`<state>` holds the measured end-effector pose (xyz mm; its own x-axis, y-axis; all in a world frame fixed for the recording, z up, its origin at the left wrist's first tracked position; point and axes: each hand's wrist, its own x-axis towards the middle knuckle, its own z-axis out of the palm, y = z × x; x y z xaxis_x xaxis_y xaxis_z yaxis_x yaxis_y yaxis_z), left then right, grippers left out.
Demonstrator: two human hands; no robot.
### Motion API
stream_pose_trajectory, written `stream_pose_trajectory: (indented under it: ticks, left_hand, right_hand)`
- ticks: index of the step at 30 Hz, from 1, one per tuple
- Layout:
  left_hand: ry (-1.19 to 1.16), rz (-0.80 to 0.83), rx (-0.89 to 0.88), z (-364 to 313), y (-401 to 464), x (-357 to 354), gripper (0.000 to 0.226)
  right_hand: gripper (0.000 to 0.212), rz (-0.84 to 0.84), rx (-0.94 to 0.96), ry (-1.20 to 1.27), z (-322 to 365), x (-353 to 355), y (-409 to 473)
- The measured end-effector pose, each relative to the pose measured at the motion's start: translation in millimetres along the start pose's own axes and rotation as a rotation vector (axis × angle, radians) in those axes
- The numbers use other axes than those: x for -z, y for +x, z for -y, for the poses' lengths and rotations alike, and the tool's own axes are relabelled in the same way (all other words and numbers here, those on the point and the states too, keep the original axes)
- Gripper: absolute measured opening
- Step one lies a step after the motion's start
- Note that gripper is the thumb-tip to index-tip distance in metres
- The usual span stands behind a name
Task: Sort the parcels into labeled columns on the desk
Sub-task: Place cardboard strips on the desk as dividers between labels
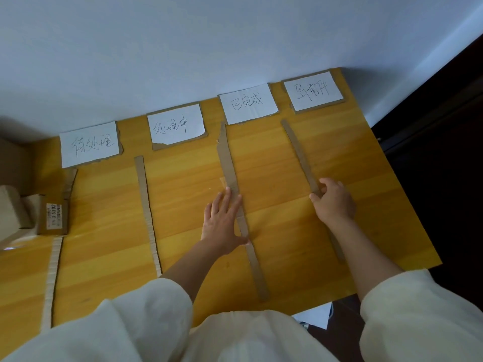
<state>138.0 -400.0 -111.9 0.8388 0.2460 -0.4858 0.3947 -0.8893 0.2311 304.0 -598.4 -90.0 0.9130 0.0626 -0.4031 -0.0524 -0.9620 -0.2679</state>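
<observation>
Our left hand [224, 220] lies spread on the table [183, 205]; right hand [333, 202] pinches a cardboard strip [300, 152] — parcels [49, 218] sit far left, nearer the left hand.

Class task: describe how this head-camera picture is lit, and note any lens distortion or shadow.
Head view: soft daylight, brightest on the wall at upper right; wide-angle bending tilts the desk; the left corner beside the parcels lies in shadow; labels stay readable, no glare.
</observation>
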Motion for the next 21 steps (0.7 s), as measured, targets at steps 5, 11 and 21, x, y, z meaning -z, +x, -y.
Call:
stream_pose_trajectory:
  ticks: [5, 11, 21]
  left_hand:
    - [-0.027, -0.001, 0.006, -4, 1, -2, 0.117]
    - [-0.04, -0.005, 0.011, -5, 0, -2, 0.116]
    - [-0.148, -0.031, 0.024, -4, -5, 5, 0.113]
  right_hand:
    - [0.046, -0.003, -0.009, 0.007, -2, -2, 5]
    - [0.041, -0.024, -0.017, -0.008, -3, -2, 9]
    - [0.036, -0.025, -0.018, -0.06, 3, -1, 16]
